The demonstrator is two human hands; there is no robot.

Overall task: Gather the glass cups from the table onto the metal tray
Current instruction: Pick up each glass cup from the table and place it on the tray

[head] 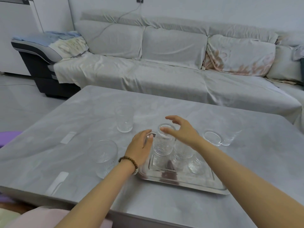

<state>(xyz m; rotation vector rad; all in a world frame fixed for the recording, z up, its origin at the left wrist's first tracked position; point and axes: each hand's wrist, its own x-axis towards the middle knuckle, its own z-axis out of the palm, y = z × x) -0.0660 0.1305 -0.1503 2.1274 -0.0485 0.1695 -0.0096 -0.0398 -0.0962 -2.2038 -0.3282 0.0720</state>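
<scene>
A shiny metal tray (181, 185) sits on the grey table. On it, three textured glass cups stand close together: one upside down (162, 142), one behind my right wrist (182, 151) and a low one (196, 167). My left hand (139, 148), with a bead bracelet on the wrist, rests at the tray's far left rim, its fingertips beside the upside-down cup. My right hand (182, 130) hovers just above that cup with fingers spread, holding nothing. Off the tray are a tall cup (124, 119), a wide cup (105, 157) and a cup lying on its side (217, 137).
The table (246, 162) has its near edge close to me. A long cloth-covered sofa (164, 71) runs behind its far edge. Pink cloth (41, 216) lies at the bottom left, below the table's edge.
</scene>
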